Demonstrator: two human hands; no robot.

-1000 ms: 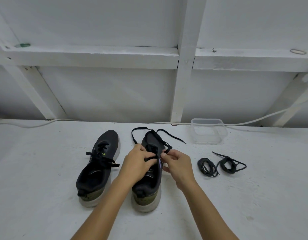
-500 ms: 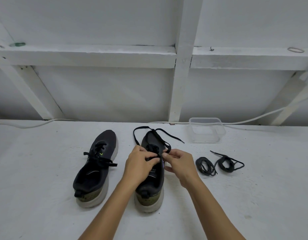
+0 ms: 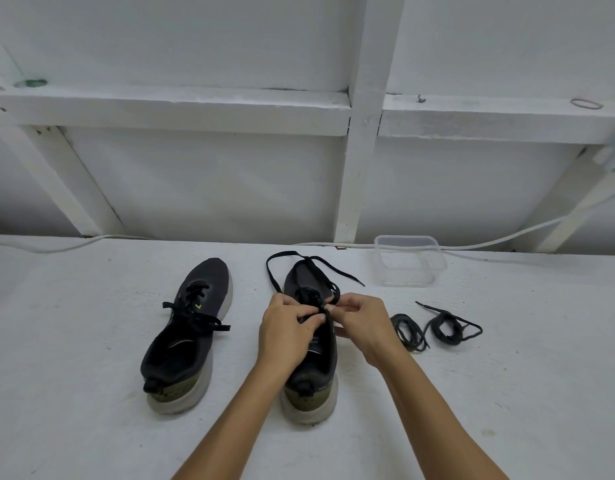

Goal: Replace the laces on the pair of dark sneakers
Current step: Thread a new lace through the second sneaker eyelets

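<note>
A clear plastic tub (image 3: 409,260) stands at the back of the white table (image 3: 507,393), close to the wall and just in front of a white cable (image 3: 507,239) that runs along the table's far edge. Nothing can be made out inside the tub.

Two dark sneakers lie side by side near the middle of the table, both upright on their pale soles, long axes running front to back, toes toward the wall and heels toward the person. The left sneaker (image 3: 188,336) leans its toe slightly to the right and is laced, its lace ends spread loosely across the tongue. The right sneaker (image 3: 311,358) lies almost straight. Its black lace (image 3: 282,258) is partly threaded; the loose ends loop out over the toe, one curling to the left and the other trailing to the right onto the table.

Both hands are over the middle of the right sneaker. The left hand (image 3: 285,332) has its fingers curled and pinches the lace at the eyelets. The right hand (image 3: 363,323) is just beside it, thumb and forefinger pinching the same lace, with the other fingers curled.

To the right of this sneaker, apart from it, lie two coiled dark laces on the table: the nearer coil (image 3: 408,329) just beside the right wrist, and the farther coil (image 3: 449,327) a little beyond it.
</note>
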